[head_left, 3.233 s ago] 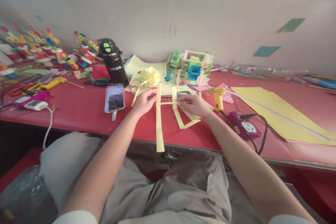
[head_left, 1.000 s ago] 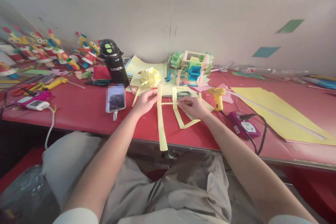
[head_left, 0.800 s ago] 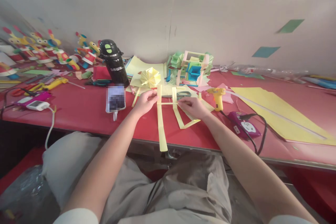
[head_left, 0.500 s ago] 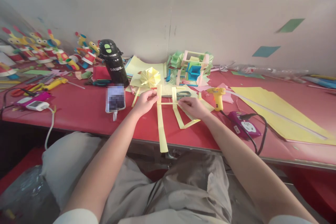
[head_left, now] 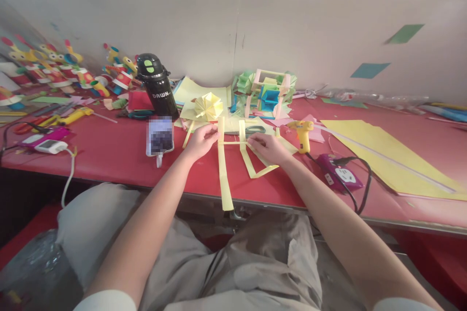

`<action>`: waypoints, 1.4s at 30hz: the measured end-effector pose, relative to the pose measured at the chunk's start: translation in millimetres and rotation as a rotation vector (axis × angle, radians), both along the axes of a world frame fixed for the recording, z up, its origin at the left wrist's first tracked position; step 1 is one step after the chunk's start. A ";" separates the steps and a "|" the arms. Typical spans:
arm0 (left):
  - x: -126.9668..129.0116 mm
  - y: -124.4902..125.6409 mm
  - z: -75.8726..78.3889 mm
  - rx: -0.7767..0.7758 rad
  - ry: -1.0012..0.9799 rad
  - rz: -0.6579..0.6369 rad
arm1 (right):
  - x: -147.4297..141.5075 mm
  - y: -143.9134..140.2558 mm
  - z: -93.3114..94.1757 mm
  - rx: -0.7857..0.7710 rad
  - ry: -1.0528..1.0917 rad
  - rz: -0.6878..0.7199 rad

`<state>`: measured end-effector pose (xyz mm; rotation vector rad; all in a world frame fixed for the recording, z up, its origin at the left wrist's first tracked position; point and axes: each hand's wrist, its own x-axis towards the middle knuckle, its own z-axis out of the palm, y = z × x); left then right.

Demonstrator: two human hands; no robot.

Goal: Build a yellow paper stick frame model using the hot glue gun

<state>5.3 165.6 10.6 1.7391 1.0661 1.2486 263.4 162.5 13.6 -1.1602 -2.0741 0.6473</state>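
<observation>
A red table runs along a grey partition, strewn with paper crafts. Between the hands lies a thin yellow strip: the left hand pinches its left end where it crosses a long strip hanging over the table edge, and the right hand pinches its right end. A glue gun stands just beside the right hand, a phone near the left.
</observation>
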 end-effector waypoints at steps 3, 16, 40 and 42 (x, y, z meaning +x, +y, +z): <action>0.1 0.3 -0.2 0.016 -0.001 -0.005 | -1.1 -1.6 2.5 -0.004 0.017 -0.001; -1.4 1.9 -3.6 0.014 0.006 0.015 | -4.2 -1.1 -0.6 0.005 0.018 0.009; -4.8 -1.8 6.6 -0.009 0.009 0.047 | -1.5 2.4 -2.0 0.058 0.023 -0.008; -6.0 -2.1 9.3 -0.003 0.039 0.054 | -0.7 2.7 -1.7 0.059 0.025 0.002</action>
